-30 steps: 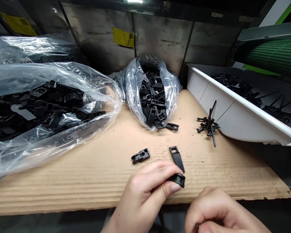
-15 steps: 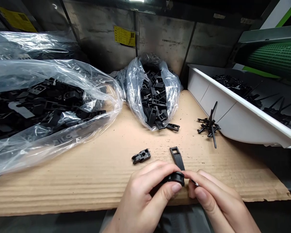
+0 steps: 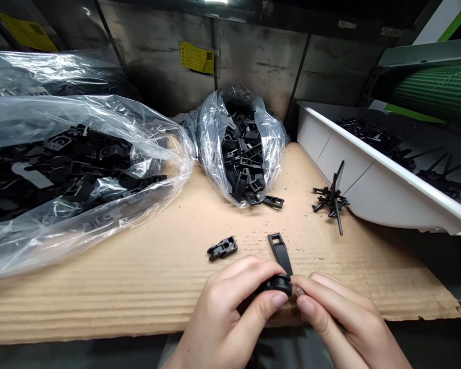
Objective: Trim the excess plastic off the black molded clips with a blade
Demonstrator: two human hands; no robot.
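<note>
My left hand (image 3: 234, 307) is closed around a black plastic part with a rounded, grooved end (image 3: 279, 283); the rest of that part is hidden by my fingers. Close against its right side, my right hand (image 3: 334, 312) pinches with thumb and forefinger. Whatever sits in that pinch is too small and covered to make out. Just beyond my fingertips lies a flat black lever-like piece (image 3: 279, 252) with a square opening at its far end. Left of it on the cardboard rests a loose black block (image 3: 223, 248) with a round hole.
A large clear bag (image 3: 111, 205) of black parts spreads at the left. A smaller bag (image 3: 272, 138) of lever-like pieces stands at the back. On the right, a black sprue (image 3: 333, 201) of small pins lies beside a white bin (image 3: 330, 148). Cardboard (image 3: 138, 287) covers the surface.
My right fingertips have moved slightly left, closer to the rounded end of the black part, and the thumb has come up toward the forefinger. My left hand keeps its hold.
</note>
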